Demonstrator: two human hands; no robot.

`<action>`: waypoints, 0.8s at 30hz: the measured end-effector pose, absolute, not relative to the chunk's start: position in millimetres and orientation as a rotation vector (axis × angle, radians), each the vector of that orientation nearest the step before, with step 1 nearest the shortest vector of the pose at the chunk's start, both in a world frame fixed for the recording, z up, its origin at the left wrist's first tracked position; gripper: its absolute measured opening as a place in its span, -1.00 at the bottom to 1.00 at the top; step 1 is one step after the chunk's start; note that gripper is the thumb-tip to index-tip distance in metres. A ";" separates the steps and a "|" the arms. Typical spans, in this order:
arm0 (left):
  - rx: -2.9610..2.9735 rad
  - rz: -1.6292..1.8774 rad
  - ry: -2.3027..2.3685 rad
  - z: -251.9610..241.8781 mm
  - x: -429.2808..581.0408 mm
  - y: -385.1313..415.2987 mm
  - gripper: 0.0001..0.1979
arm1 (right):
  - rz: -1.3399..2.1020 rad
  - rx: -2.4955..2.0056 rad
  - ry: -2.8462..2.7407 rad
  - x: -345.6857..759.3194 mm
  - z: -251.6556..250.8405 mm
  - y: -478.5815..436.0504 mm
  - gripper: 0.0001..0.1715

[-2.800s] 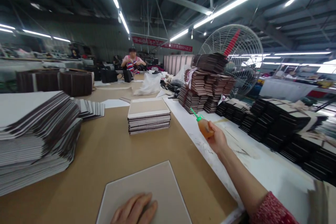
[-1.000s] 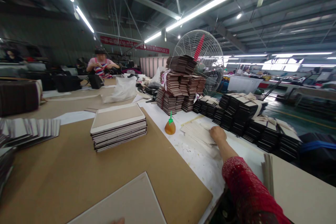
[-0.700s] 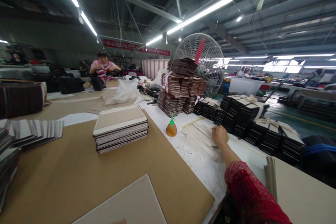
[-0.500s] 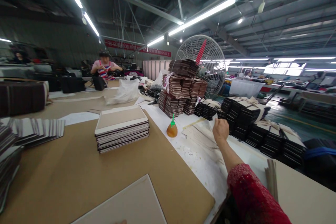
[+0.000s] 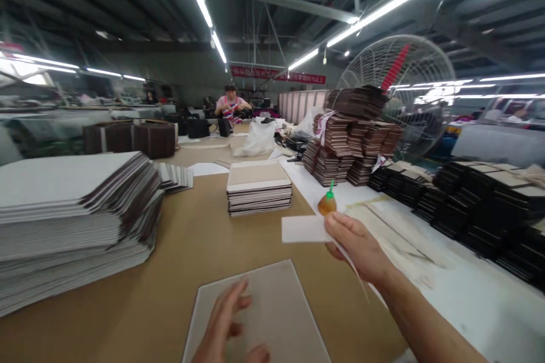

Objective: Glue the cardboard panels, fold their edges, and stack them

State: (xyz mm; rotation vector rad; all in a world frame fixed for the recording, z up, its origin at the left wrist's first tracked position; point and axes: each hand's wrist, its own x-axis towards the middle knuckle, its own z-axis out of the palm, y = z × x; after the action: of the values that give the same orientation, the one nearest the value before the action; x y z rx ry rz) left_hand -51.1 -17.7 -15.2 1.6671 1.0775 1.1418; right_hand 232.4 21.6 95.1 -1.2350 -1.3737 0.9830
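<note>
White strip (image 5: pixel 303 229) in the right hand (image 5: pixel 357 243) juts out flat past the thumb, just beyond the far right corner of the beige panel (image 5: pixel 283 309); a further length curves down below the palm, and whether it is one piece or two cannot be told. That hand pinches it between thumb and fingers. The left hand (image 5: pixel 222 323) is over the panel, fingers spread and holding nothing visible; blur hides whether they touch it. Only the right hand's pinch appears to support the strip, so a loosened thumb could let it slip or swing askew. Its dangling part might fold under or snag if lowered carelessly toward the counter (image 5: pixel 140 317). A squeeze bottle (image 5: pixel 326 205) stands beyond the panel to the right, partly hidden by the thumb, so an outward sweep could tip it and spill its amber contents. With no firm press evident from the left hand, the panel could skid if knocked.
</note>
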 end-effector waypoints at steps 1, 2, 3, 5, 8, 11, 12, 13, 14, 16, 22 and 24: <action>1.470 1.086 0.989 2.5 -49.1 -21.2 -0.36 | 1.113 -1.189 -1.434 216.2 94.1 12.8 -0.48; 1.290 1.025 0.913 19.7 -46.1 -24.3 -0.37 | 1.234 -1.146 -1.485 202.0 92.6 5.4 -0.47; 1.140 0.993 0.898 35.0 -42.8 -26.6 -0.44 | 1.330 -1.111 -1.523 189.7 90.5 0.0 -0.47; 0.937 1.036 0.869 55.8 -37.7 -28.6 -0.56 | 1.466 -1.056 -1.560 170.8 84.4 -5.0 -0.46; 0.788 1.145 0.977 60.8 -39.8 -25.0 -0.67 | 1.602 -1.024 -1.524 154.5 74.4 -2.3 -0.47; 0.865 1.181 1.113 51.6 -49.6 -15.5 -0.69 | 1.719 -0.955 -1.478 149.8 68.9 3.3 -0.50; 0.908 1.182 1.151 49.4 -52.7 -12.1 -0.68 | 1.729 -0.935 -1.484 149.8 68.4 4.6 -0.44; 0.938 1.183 1.187 48.1 -55.2 -8.9 -0.67 | 1.723 -0.934 -1.505 150.1 68.4 5.3 -0.32; 0.957 1.190 1.219 47.9 -57.0 -6.2 -0.66 | 1.708 -0.953 -1.541 150.8 68.7 5.6 -0.20; 0.983 1.209 1.270 49.8 -59.5 -2.2 -0.65 | 1.688 -1.044 -1.634 152.3 69.9 5.0 -0.09; 0.995 1.242 1.343 54.1 -67.8 2.2 -0.66 | 1.653 -1.121 -1.562 161.9 68.3 2.9 -0.52; 0.979 1.248 1.349 51.7 -72.3 2.9 -0.66 | 1.592 -1.180 -1.508 168.2 64.0 5.0 -0.67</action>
State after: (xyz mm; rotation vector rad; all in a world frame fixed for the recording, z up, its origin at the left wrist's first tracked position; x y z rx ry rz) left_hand -72.3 2.9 51.7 0.9792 1.3489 1.2478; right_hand 168.2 5.0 64.0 -1.1801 -1.5083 1.5922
